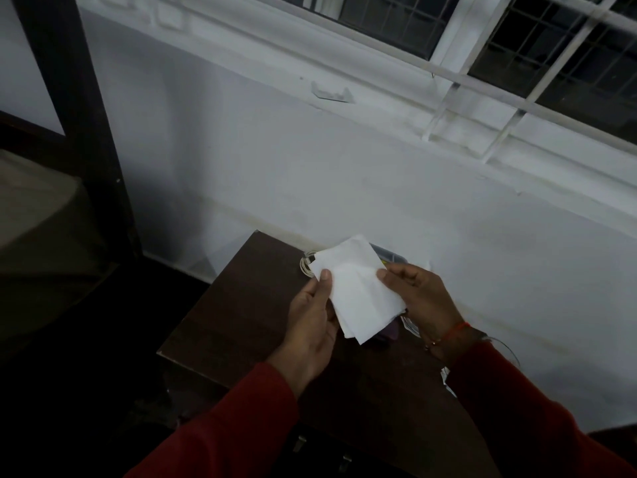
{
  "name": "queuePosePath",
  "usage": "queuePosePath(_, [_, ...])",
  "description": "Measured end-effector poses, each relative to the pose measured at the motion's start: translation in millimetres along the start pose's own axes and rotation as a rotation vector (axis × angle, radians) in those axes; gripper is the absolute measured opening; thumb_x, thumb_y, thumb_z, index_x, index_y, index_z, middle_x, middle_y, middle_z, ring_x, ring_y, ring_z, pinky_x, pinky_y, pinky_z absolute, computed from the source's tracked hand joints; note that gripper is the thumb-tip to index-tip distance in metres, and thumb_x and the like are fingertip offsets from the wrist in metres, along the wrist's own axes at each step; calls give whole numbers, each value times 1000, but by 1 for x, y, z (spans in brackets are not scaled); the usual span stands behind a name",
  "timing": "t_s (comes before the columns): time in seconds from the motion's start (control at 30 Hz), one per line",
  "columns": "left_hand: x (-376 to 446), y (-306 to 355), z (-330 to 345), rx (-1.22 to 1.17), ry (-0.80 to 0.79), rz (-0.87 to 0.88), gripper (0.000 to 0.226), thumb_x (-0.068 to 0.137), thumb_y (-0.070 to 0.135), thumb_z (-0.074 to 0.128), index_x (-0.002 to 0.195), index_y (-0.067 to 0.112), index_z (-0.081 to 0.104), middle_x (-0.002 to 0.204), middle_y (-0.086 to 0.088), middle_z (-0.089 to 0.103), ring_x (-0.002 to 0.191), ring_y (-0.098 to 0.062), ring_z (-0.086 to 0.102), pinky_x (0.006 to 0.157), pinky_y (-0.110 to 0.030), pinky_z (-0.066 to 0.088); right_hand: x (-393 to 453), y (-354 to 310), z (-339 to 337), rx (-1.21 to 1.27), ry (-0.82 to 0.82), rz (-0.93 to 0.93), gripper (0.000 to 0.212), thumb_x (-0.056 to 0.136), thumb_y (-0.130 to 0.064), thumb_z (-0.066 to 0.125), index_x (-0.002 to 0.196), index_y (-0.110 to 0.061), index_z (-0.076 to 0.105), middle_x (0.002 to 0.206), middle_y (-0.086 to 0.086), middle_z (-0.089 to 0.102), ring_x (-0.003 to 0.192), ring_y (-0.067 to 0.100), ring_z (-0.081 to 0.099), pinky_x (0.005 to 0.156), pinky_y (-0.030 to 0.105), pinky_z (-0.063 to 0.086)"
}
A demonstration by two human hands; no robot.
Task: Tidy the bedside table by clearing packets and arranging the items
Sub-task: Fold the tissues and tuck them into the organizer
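Note:
A folded white paper (356,288) is held above the dark brown bedside table (238,305). My left hand (312,326) grips its left edge with the thumb on top. My right hand (418,298) pinches its right edge. Behind the paper, a coiled white cable (306,265) lies at the table's back, and a grey case (387,255) with a yellow spot peeks out by the wall. A purple item (387,334) and a small packet (410,326) lie under the paper, mostly hidden. Another crumpled packet (446,377) shows beside my right sleeve.
The table stands against a white wall (379,174) below a barred window (517,46). A dark wooden bed post (86,115) and mattress (38,208) stand at the left. The floor left of the table is dark. Metal handles (300,443) show on the table's front.

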State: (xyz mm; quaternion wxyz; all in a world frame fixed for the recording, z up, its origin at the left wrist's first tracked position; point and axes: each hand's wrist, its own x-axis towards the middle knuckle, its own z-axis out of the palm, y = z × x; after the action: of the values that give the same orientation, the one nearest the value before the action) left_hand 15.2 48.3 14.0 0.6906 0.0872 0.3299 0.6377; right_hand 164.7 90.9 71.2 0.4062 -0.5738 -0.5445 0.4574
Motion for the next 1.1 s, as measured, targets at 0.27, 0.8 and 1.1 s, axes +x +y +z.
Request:
queuePosePath(0.27, [-1, -1, -1, 44, -61, 17, 23, 105, 28, 50, 118, 21, 68, 110, -2, 79, 99, -17, 76, 80, -33, 61, 5, -8, 4, 19, 166, -88, 10, 88, -19, 71, 79, -16, 72, 72, -7, 76, 66, 5, 68, 57, 17, 53])
queuePosePath(0.8, [-3, 10, -7, -347, -275, -212, 80, 88, 71, 55, 137, 9, 60, 134, -24, 64, 121, -40, 64, 97, -54, 54, -21, -29, 25, 2, -197, -148, 10, 92, -15, 66, 84, -20, 69, 82, 4, 73, 73, 13, 65, 62, 21, 52])
queuePosePath(1.1, [-1, 3, -7, -256, -130, -172, 40, 102, 31, 56, 138, 14, 58, 128, -17, 70, 113, -37, 69, 82, -49, 60, -17, -29, 18, 168, -125, -78, 5, 90, -22, 67, 88, -18, 70, 89, 1, 75, 78, 15, 68, 63, 31, 54])
